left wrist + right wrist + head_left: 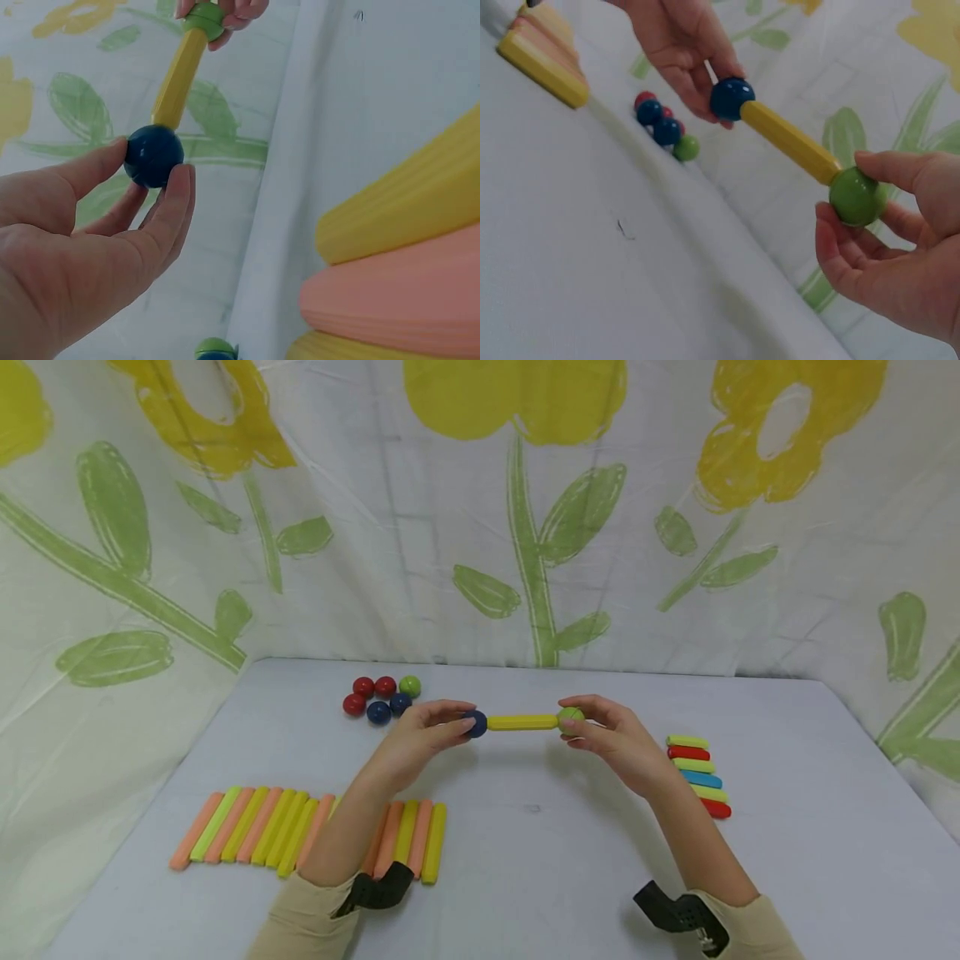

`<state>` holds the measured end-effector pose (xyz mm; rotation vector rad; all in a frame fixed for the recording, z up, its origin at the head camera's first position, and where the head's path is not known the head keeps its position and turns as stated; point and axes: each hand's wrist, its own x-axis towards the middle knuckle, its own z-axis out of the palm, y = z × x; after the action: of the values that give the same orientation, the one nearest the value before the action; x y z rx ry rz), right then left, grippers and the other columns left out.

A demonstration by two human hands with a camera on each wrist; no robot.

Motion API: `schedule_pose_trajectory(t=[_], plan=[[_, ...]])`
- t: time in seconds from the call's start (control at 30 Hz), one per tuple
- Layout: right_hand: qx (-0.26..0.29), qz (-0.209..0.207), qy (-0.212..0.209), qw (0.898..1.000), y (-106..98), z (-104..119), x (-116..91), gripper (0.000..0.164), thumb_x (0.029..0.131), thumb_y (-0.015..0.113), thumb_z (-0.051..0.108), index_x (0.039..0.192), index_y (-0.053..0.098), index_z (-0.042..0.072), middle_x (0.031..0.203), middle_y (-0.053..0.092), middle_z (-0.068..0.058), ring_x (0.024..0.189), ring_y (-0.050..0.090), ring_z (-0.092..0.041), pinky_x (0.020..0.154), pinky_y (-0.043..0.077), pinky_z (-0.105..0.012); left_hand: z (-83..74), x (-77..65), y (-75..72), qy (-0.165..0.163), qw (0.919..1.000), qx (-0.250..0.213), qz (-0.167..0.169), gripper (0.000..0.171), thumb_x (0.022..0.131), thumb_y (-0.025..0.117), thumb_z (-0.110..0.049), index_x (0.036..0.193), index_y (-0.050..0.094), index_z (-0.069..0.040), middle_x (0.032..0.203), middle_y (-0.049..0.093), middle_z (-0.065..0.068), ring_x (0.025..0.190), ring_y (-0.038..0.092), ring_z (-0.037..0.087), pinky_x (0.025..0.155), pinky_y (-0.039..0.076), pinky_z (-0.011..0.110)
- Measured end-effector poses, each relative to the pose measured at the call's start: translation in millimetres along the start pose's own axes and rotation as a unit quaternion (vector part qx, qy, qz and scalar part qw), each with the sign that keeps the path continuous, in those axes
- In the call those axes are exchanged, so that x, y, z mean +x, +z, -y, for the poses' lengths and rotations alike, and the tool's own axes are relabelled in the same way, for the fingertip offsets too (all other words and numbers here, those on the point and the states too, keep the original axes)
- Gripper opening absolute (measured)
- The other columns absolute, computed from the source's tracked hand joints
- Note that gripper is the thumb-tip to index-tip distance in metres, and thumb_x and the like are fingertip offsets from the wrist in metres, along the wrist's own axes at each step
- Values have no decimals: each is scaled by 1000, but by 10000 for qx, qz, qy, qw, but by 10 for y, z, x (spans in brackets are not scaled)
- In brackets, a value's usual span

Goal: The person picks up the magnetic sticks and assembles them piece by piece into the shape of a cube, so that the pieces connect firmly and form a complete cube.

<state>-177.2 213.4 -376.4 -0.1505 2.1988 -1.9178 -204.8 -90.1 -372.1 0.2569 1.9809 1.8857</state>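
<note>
Between the two hands, a yellow ridged rod [522,722] is held level above the table. A dark blue ball [154,156] sits on its left end and a green ball [856,196] on its right end. The left hand [416,743] pinches the blue ball between thumb and fingertips. On the other side, the right hand [618,739] pinches the green ball the same way. Both balls touch the rod's ends; how they are joined inside is hidden.
A row of orange, yellow and lime rods [255,827] lies at the left, partly behind the left forearm. Several red, blue and green balls [378,712] cluster at the back left. Shorter coloured sticks [697,766] form a column at the right. Behind the table hangs a flower-painted cloth [337,593].
</note>
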Motion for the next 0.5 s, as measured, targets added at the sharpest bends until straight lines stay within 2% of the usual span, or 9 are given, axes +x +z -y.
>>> schedule_pose_trajectory(t=[0.23, 0.37, 0.5], plan=[[91, -299, -110, 9995, 2, -14, 5, 51, 108, 62, 18, 151, 45, -5, 129, 63, -12, 111, 69, -11, 99, 56, -22, 27, -1, 132, -226, 9965, -562, -581, 46, 108, 59, -8, 151, 51, 3, 147, 52, 22, 133, 58, 32, 119, 43, 46], [282, -541, -95, 9981, 2, -1, -1, 52, 110, 58, 15, 153, 42, -8, 137, 60, -16, 112, 68, -6, 104, 54, -24, 40, 25, 212, -153, 9910, -1105, -742, 51, 107, 56, -2, 156, 43, 7, 152, 47, 25, 142, 50, 36, 121, 40, 43], [565, -673, -13, 9961, 1, 7, 4, 50, 112, 51, 11, 156, 39, -10, 146, 53, -23, 112, 67, -3, 109, 51, -29, 64, 73, 278, -97, 9818, -1693, -851, 51, 108, 50, 2, 157, 39, 9, 158, 42, 26, 143, 47, 34, 121, 39, 39]])
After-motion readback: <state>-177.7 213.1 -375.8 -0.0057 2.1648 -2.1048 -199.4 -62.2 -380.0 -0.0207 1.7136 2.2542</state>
